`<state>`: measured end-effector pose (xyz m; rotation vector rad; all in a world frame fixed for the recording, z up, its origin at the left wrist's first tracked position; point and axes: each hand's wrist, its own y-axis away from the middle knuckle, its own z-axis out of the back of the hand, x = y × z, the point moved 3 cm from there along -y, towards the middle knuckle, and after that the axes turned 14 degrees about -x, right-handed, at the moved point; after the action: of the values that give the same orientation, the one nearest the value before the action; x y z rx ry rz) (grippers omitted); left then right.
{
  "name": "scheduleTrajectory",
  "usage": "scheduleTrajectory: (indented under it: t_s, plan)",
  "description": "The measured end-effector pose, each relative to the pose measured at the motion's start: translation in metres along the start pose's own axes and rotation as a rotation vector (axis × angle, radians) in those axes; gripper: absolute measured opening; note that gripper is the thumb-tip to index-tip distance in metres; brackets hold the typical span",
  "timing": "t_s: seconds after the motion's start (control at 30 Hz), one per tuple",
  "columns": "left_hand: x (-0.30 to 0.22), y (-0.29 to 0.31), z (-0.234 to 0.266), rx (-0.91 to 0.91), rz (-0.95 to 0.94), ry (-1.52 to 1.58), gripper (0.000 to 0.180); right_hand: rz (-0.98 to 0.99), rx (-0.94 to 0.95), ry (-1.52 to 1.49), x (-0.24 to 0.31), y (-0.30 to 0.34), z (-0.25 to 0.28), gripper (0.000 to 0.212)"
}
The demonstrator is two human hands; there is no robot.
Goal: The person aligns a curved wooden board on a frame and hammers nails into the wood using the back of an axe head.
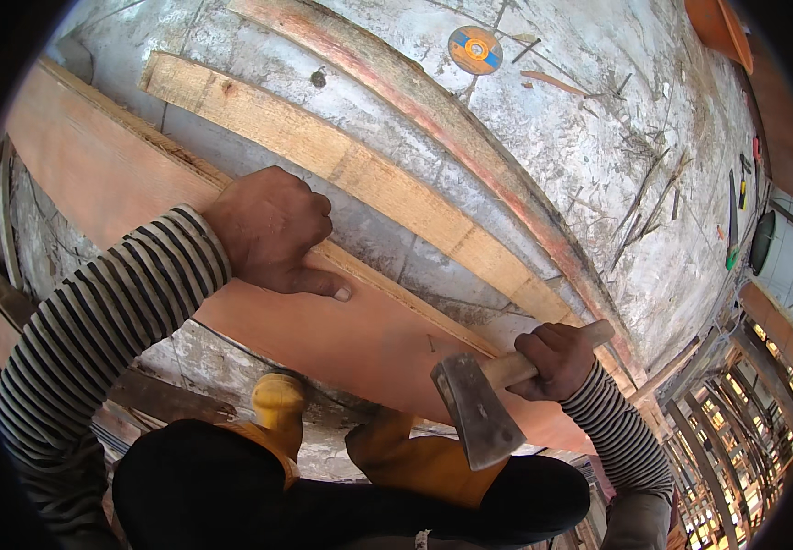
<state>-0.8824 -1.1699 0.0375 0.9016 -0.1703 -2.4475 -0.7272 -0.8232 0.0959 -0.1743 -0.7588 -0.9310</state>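
A long reddish plywood board (323,344) with a pale wooden strip along its far edge runs slantwise in front of me. My left hand (268,229) is closed over that far edge, its thumb lying on the board's face. My right hand (554,360) grips the wooden handle of a hatchet (477,412). The dark steel head hangs over the board's right part, its broad end toward me. Just beyond the head a small nail (431,345) stands up from the board. Whether the hatchet touches the board I cannot tell.
A pale timber strip (323,151) and a rough reddish-edged plank (470,128) lie on the grey floor beyond the board. Farther off are an orange-and-blue disc (475,49) and scattered wood scraps. Long-handled tools lie at right, above stacked timber (736,440). Yellow boots (277,403) stand below.
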Motion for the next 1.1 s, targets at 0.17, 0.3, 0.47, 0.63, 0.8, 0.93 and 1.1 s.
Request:
scheduleTrajectory:
  t_s: [0.17, 0.3, 0.47, 0.63, 0.8, 0.93, 1.1]
  plan:
    - [0.0, 0.0, -0.001, -0.012, -0.006, 0.023, 0.069, -0.023, -0.015, 0.032, -0.008, 0.004, -0.011, 0.045]
    - [-0.004, 0.004, -0.003, -0.012, -0.012, 0.001, 0.07, 0.048, -0.06, -0.092, 0.001, 0.002, 0.01, 0.042]
    - [-0.002, -0.002, 0.0, 0.027, 0.006, 0.02, 0.07, -0.156, -0.014, 0.129, -0.022, 0.0, -0.01, 0.042]
    - [0.001, -0.004, 0.0, 0.036, 0.001, -0.018, 0.072, 0.092, -0.121, -0.085, 0.001, 0.002, -0.002, 0.043]
    - [-0.004, 0.002, -0.003, 0.058, 0.009, -0.019, 0.074, -0.015, -0.036, -0.052, -0.008, 0.001, 0.003, 0.042]
    - [-0.006, 0.0, -0.004, 0.04, 0.018, 0.014, 0.073, -0.112, 0.057, 0.022, -0.001, 0.005, -0.011, 0.043]
    - [-0.001, -0.002, -0.002, 0.024, 0.005, -0.014, 0.072, 0.063, -0.049, -0.139, 0.006, 0.0, 0.008, 0.04]
